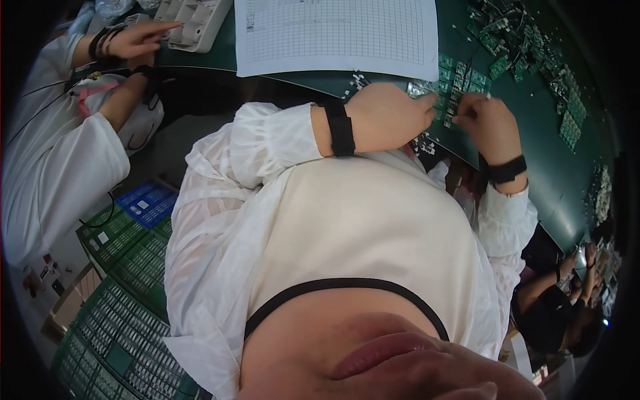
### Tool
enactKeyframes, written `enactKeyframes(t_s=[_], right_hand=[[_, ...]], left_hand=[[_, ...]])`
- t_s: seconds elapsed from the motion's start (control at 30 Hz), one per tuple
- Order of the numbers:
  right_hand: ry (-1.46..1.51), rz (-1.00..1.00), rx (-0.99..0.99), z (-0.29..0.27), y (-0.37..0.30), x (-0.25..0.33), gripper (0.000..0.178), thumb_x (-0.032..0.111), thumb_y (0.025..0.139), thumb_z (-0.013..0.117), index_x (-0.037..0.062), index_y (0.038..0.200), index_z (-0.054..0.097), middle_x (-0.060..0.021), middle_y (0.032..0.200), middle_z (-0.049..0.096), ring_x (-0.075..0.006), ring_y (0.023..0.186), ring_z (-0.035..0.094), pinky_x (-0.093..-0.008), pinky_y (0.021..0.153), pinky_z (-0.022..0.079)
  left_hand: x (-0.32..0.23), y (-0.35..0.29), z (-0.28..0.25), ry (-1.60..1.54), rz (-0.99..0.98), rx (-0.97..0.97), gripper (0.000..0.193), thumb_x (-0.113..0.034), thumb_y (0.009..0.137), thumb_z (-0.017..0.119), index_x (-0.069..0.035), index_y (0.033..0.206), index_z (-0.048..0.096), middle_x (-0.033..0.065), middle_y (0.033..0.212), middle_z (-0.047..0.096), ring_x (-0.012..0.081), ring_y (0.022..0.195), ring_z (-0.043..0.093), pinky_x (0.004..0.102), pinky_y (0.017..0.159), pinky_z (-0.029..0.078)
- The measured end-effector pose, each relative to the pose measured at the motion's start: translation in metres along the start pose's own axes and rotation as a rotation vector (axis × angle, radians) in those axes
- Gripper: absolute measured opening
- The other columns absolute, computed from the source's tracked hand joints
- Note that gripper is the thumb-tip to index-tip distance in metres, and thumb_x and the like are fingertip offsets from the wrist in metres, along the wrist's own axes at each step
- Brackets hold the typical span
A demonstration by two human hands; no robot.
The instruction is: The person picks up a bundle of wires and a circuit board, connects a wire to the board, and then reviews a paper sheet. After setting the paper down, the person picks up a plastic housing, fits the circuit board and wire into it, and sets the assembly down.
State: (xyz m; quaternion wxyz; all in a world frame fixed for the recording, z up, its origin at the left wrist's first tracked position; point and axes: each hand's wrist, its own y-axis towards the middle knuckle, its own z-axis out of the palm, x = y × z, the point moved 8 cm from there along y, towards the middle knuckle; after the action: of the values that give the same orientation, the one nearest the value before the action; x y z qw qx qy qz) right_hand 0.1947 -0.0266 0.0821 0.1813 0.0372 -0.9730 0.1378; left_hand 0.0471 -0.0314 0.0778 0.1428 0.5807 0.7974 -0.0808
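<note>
A panel of small green circuit boards (pixel 460 79) lies on the table before me, beside the paper sheet. At its near left edge is my left hand (pixel 385 117), fingers curled and pressed together; what they hold, if anything, is hidden. My right hand (pixel 492 127) is closed in a pinch at the panel's near right side, its fingertips close to the boards. Whatever sits in that pinch is too small to make out. Small white parts (pixel 357 83) are scattered by the table edge near my left hand, and more white parts (pixel 425 144) lie below its fingers.
A gridded paper sheet (pixel 337 37) covers the table's far middle. Loose green circuit boards (pixel 570 110) pile up at the right. On the left, another person's hand (pixel 137 40) is beside a pale compartment tray (pixel 195 23). Green plastic crates (pixel 123 333) stand at lower left.
</note>
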Motion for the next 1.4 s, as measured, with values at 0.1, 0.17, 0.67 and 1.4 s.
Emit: enactKeyframes(t_s=[0.1,0.17,0.67,1.4], right_hand=[[-0.101,0.110,-0.148,-0.007,-0.020,-0.019,0.012,0.010,0.077,0.075,0.0034,0.085,0.069,-0.0153,0.077,0.067,-0.0339,0.070,0.065,-0.0398,0.062,0.050],[-0.034,0.128,-0.187,-0.007,-0.027,-0.035,0.014,0.011,0.079,0.075,0.0027,0.087,0.068,-0.0155,0.077,0.067,-0.0330,0.069,0.066,-0.0393,0.062,0.050],[0.827,-0.142,-0.460,-0.053,-0.036,0.073,0.028,-0.001,0.079,0.078,-0.0008,0.106,0.068,-0.0069,0.098,0.067,-0.0136,0.075,0.062,-0.0253,0.064,0.050],[0.503,-0.060,-0.443,-0.025,-0.052,0.023,0.011,-0.002,0.084,0.070,-0.0015,0.095,0.068,-0.0052,0.089,0.066,-0.0117,0.077,0.059,-0.0234,0.066,0.046]], left_hand=[[0.005,0.002,0.001,0.018,-0.010,0.060,0.040,-0.014,0.082,0.068,-0.007,0.121,0.064,0.0099,0.145,0.053,0.0258,0.071,0.070,0.0363,0.059,0.057],[0.012,0.005,-0.014,-0.161,-0.033,-0.034,0.036,-0.014,0.081,0.069,-0.007,0.116,0.066,0.0113,0.133,0.060,0.0281,0.074,0.070,0.0373,0.063,0.056],[0.040,-0.006,-0.039,-0.794,-0.214,0.011,0.018,-0.011,0.083,0.061,0.001,0.096,0.066,0.0210,0.077,0.064,0.0388,0.069,0.059,0.0407,0.063,0.047],[0.055,-0.065,-0.042,-0.538,-0.237,-0.126,0.020,-0.008,0.078,0.063,-0.004,0.097,0.066,0.0188,0.086,0.066,0.0409,0.081,0.064,0.0459,0.070,0.051]])
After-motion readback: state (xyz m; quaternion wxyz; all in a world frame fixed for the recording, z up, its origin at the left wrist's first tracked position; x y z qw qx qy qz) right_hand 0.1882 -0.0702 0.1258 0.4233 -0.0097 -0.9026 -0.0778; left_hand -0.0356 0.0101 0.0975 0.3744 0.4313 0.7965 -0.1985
